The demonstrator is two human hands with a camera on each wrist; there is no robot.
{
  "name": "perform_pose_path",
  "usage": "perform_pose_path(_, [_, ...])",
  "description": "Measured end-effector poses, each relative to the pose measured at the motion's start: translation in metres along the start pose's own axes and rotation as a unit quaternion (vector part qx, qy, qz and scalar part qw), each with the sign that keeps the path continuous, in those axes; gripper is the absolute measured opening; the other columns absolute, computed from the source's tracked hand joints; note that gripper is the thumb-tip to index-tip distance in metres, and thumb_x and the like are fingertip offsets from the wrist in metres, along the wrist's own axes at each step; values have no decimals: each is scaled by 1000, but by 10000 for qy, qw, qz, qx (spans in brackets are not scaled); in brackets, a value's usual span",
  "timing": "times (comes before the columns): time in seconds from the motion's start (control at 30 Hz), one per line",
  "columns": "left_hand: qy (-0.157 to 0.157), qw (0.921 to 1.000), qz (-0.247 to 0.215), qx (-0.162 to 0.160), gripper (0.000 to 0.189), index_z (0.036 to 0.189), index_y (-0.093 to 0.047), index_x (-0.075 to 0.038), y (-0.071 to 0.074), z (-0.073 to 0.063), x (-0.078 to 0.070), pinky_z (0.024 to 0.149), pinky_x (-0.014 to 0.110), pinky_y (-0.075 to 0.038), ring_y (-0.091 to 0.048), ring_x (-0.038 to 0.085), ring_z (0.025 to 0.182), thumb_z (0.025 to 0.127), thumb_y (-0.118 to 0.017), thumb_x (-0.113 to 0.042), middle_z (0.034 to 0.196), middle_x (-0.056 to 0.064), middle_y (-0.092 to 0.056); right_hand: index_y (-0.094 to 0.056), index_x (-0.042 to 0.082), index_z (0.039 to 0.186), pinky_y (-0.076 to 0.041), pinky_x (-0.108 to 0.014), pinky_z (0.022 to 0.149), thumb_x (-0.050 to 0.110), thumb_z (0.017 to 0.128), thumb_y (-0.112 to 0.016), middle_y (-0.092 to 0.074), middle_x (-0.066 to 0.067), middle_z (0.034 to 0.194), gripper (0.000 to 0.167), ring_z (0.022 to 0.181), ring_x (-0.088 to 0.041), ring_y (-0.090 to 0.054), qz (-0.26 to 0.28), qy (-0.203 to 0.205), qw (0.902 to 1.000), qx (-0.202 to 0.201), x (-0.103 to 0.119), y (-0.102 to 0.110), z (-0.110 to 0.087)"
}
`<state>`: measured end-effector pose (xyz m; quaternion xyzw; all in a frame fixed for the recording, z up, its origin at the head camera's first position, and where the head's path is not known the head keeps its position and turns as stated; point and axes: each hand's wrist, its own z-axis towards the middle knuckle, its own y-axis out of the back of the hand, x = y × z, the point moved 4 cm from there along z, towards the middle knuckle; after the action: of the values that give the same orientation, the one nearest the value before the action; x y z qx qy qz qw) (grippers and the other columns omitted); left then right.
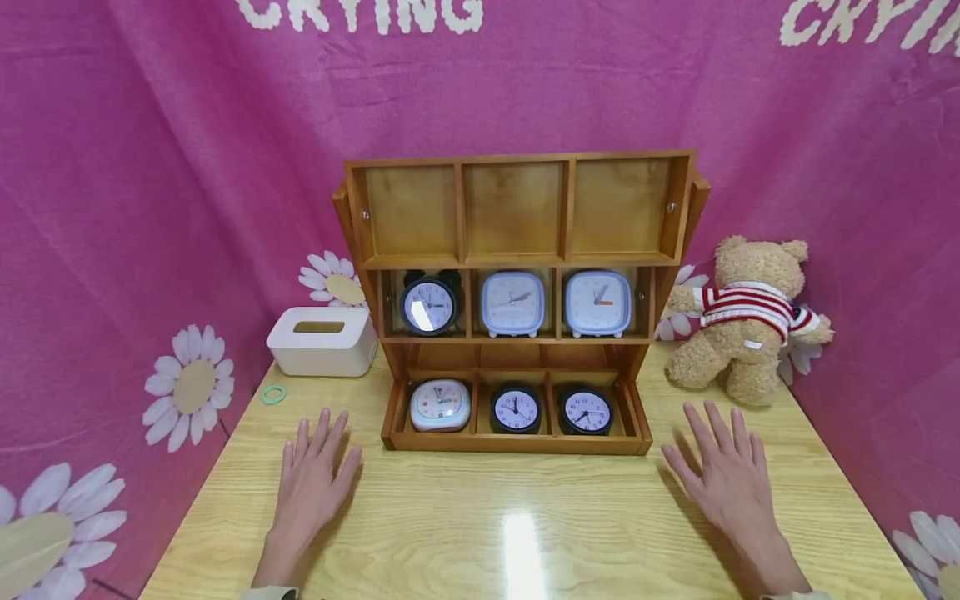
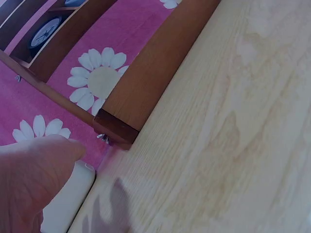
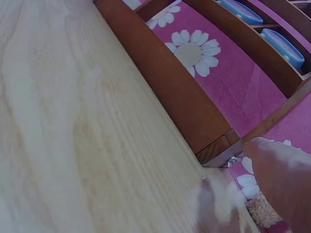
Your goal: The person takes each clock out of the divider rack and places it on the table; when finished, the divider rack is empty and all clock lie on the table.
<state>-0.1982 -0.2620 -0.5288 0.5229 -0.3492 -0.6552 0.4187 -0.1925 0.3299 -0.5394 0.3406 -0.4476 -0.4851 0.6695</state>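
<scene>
My left hand [image 1: 311, 482] is spread with straight fingers over the table's left side, holding nothing. On the right side my right hand [image 1: 729, 483] lies likewise, fingers apart. Between and beyond them stands a three-tier wooden shelf [image 1: 517, 444]. Its bottom row holds a white oval clock [image 1: 440, 406], a black round clock [image 1: 515, 410] and another black round clock [image 1: 587, 412]. In the middle row are a black twin-bell alarm clock [image 1: 429, 306], a blue square clock [image 1: 513, 303] and a second blue square clock [image 1: 597, 303]. The top row's compartments are bare.
A white tissue box [image 1: 322, 354] stands left of the shelf, with a small green ring [image 1: 273, 394] in front of it. A teddy bear [image 1: 752, 321] in a striped sweater leans at the back right. Pink curtain [image 1: 525, 100] surrounds the wooden table [image 1: 442, 517].
</scene>
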Motion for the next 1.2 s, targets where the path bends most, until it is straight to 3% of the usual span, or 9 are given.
perform_pose_path(0.17, [106, 9992, -392, 44, 65, 165, -32, -13, -3, 4, -2, 122, 71, -5, -8, 53, 156, 110, -47, -45, 171, 21, -19, -26, 20, 167, -12, -74, 118, 52, 103, -58, -26, -20, 169, 78, 159, -44, -5, 245, -19, 9995, -190, 4, 4, 9])
perform_pose_path(0.3, [302, 9885, -1470, 204, 67, 166, -27, -10, -12, 11, -7, 122, 73, -3, -3, 53, 156, 111, -47, -41, 173, 22, -14, -26, 17, 167, -15, -68, 122, 44, 100, -65, -28, -20, 169, 82, 157, -46, -16, 894, 174, 9923, -837, 15, 14, 23])
perform_pose_path(0.5, [873, 9411, -3246, 366, 71, 168, -19, -12, -36, 26, -17, 128, 59, -7, -5, 40, 160, 111, -47, -43, 175, 14, -12, -36, 7, 162, -27, -53, 125, 39, 95, -71, -40, -25, 161, 83, 147, -45, -38, 2021, 914, 9543, -2002, 49, 40, 50])
perform_pose_path(0.63, [984, 9118, -3985, 93, 72, 168, -22, -12, -50, 34, -24, 129, 49, -17, -18, 32, 159, 110, -53, -42, 173, 11, -20, -43, 2, 157, -29, -34, 125, 38, 92, -73, -47, -24, 156, 80, 144, -43, -43, 2561, 1333, 9264, -2418, 79, 57, 73])
perform_pose_path(0.7, [909, 8911, -4446, -74, 70, 166, -24, -7, -55, 38, -27, 128, 44, -20, -20, 31, 159, 110, -54, -35, 172, 14, -23, -46, 1, 155, -30, -30, 123, 34, 88, -75, -50, -23, 155, 80, 142, -44, -45, 2723, 1447, 9164, -2551, 93, 64, 85])
perform_pose_path(0.8, [794, 8588, -5054, -263, 65, 163, -26, 2, -58, 42, -30, 125, 29, -27, -24, 32, 158, 110, -55, -22, 170, 18, -27, -48, 1, 154, -34, -31, 119, 28, 84, -78, -53, -22, 152, 81, 137, -43, -50, 2843, 1479, 9115, -2580, 111, 72, 102])
perform_pose_path(0.87, [738, 8474, -5249, -300, 62, 162, -28, 5, -59, 44, -31, 119, 18, -31, -26, 33, 157, 111, -53, -19, 168, 20, -30, -47, 2, 155, -38, -35, 117, 23, 82, -80, -54, -20, 153, 82, 136, -41, -52, 2845, 1400, 9145, -2512, 119, 74, 112])
perform_pose_path(1.1, [806, 8615, -5012, -148, 59, 159, -36, 3, -64, 42, -32, 111, 10, -33, -30, 32, 154, 108, -59, -16, 166, 19, -35, -44, 3, 157, -38, -61, 115, 23, 80, -86, -50, -19, 156, 90, 142, -40, -46, 2748, 959, 9319, -2166, 134, 67, 137])
perform_pose_path(1.2, [818, 8587, -5056, -157, 62, 159, -38, 2, -67, 42, -32, 111, 11, -34, -34, 31, 152, 104, -64, -11, 165, 19, -37, -42, 0, 156, -37, -63, 115, 26, 79, -89, -50, -21, 155, 95, 140, -41, -47, 2703, 904, 9352, -2099, 137, 63, 145])
